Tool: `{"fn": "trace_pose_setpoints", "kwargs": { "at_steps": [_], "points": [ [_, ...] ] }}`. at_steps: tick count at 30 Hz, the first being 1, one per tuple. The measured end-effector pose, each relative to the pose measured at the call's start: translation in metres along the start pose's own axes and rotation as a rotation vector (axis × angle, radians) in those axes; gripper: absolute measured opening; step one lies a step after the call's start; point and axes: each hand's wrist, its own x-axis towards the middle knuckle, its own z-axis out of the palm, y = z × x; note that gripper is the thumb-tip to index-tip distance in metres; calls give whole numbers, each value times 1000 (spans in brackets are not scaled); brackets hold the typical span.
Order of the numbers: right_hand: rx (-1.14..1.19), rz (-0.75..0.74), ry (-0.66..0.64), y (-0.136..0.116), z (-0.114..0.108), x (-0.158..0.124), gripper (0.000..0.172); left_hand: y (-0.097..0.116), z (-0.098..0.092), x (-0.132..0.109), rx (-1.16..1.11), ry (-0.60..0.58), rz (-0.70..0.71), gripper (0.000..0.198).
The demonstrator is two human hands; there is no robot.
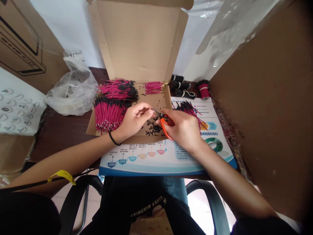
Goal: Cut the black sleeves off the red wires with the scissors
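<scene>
My right hand (186, 129) is closed around orange-handled scissors (164, 128), their dark blades pointing left. My left hand (137, 118) is closed in a pinch right at the blade tips; whatever is between thumb and finger is too small to make out. Both hands are over an open cardboard box (134, 141). Short black cut pieces (153, 128) are scattered on its floor below the scissors. Beside my left hand lies a thick bundle of pink wires with black ends (109, 114), with another pink and black bundle (118, 89) behind it.
A smaller pink wire bundle (154, 87) lies at the box's back. Right of it are tied black bundles (181, 85) and a tied pink one (203, 89). Loose wires (187, 108) lie on a printed sheet (151, 164). A plastic bag (70, 88) stands left; cardboard (269, 98) walls the right.
</scene>
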Motion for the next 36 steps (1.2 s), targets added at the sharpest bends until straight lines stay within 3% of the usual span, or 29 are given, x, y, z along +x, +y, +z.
{"fn": "trace_pose_setpoints", "kwargs": {
  "at_steps": [21,36],
  "points": [
    [62,47,-45,5,8,2,35,-6,4,3,68,29,30,31],
    [-29,-5,-69,4,6,2,34,-7,0,1,188,70,33,24]
  ]
}}
